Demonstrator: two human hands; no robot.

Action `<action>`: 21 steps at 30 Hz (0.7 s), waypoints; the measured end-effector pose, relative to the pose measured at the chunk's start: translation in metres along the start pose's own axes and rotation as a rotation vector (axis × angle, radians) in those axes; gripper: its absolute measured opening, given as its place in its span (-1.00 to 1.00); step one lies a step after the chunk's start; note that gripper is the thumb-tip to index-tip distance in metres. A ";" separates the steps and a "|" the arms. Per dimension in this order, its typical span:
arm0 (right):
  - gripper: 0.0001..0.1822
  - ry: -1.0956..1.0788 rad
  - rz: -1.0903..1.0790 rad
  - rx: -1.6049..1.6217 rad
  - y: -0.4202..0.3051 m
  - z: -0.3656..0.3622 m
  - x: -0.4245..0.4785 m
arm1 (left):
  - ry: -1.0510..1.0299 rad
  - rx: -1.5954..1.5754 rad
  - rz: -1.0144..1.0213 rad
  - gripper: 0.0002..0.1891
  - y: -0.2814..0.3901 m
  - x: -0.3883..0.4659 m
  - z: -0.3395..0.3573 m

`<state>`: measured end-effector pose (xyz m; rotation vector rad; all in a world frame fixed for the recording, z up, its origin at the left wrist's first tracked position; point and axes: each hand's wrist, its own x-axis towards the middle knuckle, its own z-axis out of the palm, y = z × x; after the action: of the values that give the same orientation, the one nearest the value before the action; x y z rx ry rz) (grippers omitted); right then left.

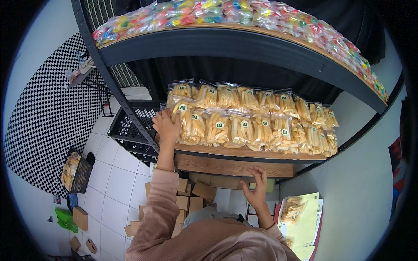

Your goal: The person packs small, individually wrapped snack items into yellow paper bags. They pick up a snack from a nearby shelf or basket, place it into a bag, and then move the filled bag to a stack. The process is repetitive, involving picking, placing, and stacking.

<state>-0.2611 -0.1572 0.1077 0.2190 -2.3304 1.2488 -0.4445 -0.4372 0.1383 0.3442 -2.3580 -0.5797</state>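
My left hand (168,127) is at the left end of the shelf, its thumb and fingers around the lower left part of a clear plastic packet of pale stick snacks (186,112). That packet bears a round label and leans over the front row; my fingertips are partly hidden. My right hand (256,187) hangs below and in front of the shelf edge, fingers apart and nothing in it. Similar packets (243,129) stand side by side in a front row on the wooden shelf board (222,150). Behind them is a back row of packets (228,96).
Above, a dark metal shelf beam (209,42) carries bags of colourful contents (209,13). Black plastic crates (130,130) stand left of the upright. Cardboard boxes (187,202) lie below. More packets (292,210) rest on a yellow sheet (308,208) at right. A filled basket (81,177) stands left.
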 end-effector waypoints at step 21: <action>-0.34 0.790 1.673 -0.813 0.181 -0.183 -0.342 | -0.238 -0.980 0.407 -0.48 0.082 -0.225 0.015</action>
<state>0.0340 0.0665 -0.1078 -2.3080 -1.7101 0.4344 -0.2961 -0.2742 0.0441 -0.6525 -1.9583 -1.4976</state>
